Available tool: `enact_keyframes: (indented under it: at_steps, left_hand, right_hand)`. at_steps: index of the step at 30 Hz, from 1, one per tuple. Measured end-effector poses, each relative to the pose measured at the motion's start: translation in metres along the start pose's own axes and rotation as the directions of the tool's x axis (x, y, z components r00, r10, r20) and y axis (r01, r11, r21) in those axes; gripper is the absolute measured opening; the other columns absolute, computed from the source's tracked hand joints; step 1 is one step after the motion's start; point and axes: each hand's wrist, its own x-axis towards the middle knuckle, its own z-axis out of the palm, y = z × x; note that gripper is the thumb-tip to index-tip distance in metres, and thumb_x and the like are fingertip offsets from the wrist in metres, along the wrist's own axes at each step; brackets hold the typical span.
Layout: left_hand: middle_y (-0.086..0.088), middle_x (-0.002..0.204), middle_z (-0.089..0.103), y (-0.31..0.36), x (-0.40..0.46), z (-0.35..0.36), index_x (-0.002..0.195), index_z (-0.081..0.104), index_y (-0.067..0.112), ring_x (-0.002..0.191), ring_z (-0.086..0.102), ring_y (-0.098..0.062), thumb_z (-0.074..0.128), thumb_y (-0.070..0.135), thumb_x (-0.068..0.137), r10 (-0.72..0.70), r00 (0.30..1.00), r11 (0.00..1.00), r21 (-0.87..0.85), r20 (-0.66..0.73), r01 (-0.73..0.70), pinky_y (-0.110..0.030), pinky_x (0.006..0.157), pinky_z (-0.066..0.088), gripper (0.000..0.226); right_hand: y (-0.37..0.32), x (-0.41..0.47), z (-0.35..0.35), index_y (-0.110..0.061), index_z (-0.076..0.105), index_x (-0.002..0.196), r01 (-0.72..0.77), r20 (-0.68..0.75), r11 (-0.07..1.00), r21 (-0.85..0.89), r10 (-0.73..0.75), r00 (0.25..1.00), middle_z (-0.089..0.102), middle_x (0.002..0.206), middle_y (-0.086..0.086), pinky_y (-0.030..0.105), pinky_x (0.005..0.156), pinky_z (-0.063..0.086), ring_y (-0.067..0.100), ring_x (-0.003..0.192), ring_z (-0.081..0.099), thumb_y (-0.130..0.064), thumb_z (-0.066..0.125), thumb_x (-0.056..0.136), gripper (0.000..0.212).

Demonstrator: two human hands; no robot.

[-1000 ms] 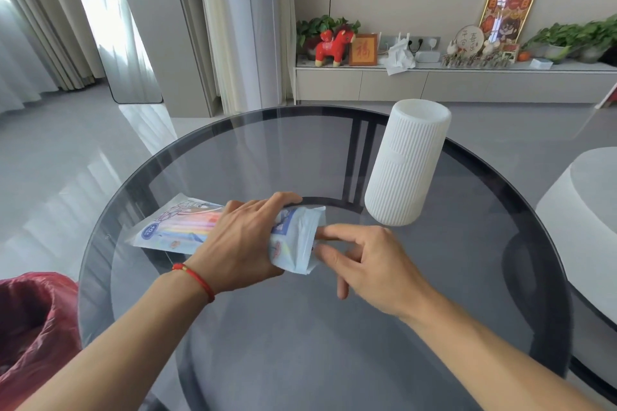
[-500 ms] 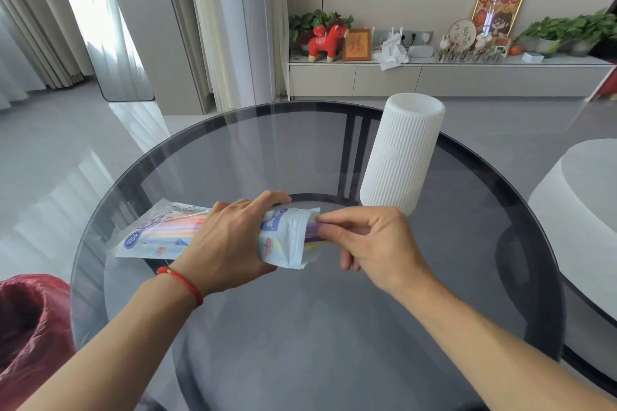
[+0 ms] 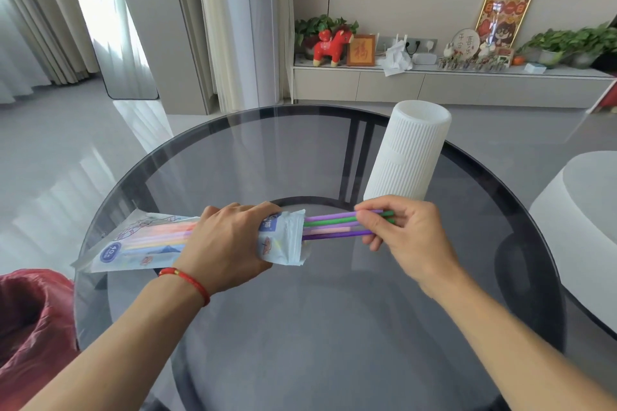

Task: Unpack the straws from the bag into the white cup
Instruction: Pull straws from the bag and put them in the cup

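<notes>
Pinching a bunch of purple and green plastic straws (image 3: 334, 225) in my right hand (image 3: 409, 237), half out of the printed clear plastic bag (image 3: 147, 243) my left hand (image 3: 227, 247) clamps. Ribbed white cylindrical cup (image 3: 405, 157) upright just beyond my right fingers (image 3: 365, 222) on the round glass counter (image 3: 300, 327).

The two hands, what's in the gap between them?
In the head view, a small bunch of purple and green straws spans the gap, running from the bag mouth beside the left hand to the right hand pinching them.
</notes>
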Motion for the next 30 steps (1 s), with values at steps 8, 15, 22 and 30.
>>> enact_keyframes:
  at_steps: [8,15,22,30]
  left_hand:
    - [0.011,0.087,0.07,0.007,-0.001,0.0,0.112,0.054,0.039,0.084,0.063,-0.021,0.067,0.054,0.072,-0.047,0.998,0.999,0.007,-0.032,0.048,-0.037,0.076,0.045,0.044]
    - [0.011,0.087,0.069,0.009,-0.003,0.0,0.112,0.054,0.039,0.084,0.063,-0.023,0.066,0.05,0.074,-0.081,0.997,0.997,0.011,-0.015,0.082,-0.037,0.076,0.044,0.042]
    - [0.013,0.084,0.068,0.02,-0.003,0.002,0.107,0.055,0.039,0.08,0.062,-0.021,0.066,0.048,0.073,-0.072,0.996,0.997,0.019,-0.05,0.073,-0.036,0.072,0.043,0.038]
    - [0.013,0.083,0.067,0.017,-0.005,-0.002,0.107,0.056,0.04,0.08,0.062,-0.021,0.066,0.047,0.074,-0.101,0.994,0.995,-0.004,-0.03,0.101,-0.037,0.075,0.044,0.036]
  right_hand:
    - [-0.003,-0.004,-0.005,-0.011,0.081,0.083,-0.335,0.148,0.648,0.684,0.326,0.934,0.067,0.072,0.004,0.02,0.045,0.047,0.013,0.054,0.059,-0.045,0.082,0.076,0.035]
    - [0.0,0.0,-0.008,-0.009,0.078,0.083,-0.273,0.01,0.836,0.476,0.306,0.952,0.064,0.067,0.003,0.016,0.047,0.045,0.01,0.053,0.055,-0.02,0.087,0.069,0.02]
    - [-0.005,-0.007,0.014,-0.013,0.083,0.084,-0.339,0.109,0.719,0.607,0.347,0.931,0.068,0.074,0.001,0.016,0.041,0.036,0.008,0.05,0.053,-0.033,0.087,0.073,0.023]
    - [-0.008,-0.002,0.012,-0.015,0.081,0.069,-0.25,-0.103,0.748,0.614,0.391,0.915,0.061,0.065,0.002,0.016,0.038,0.035,0.008,0.045,0.047,-0.019,0.073,0.098,0.03]
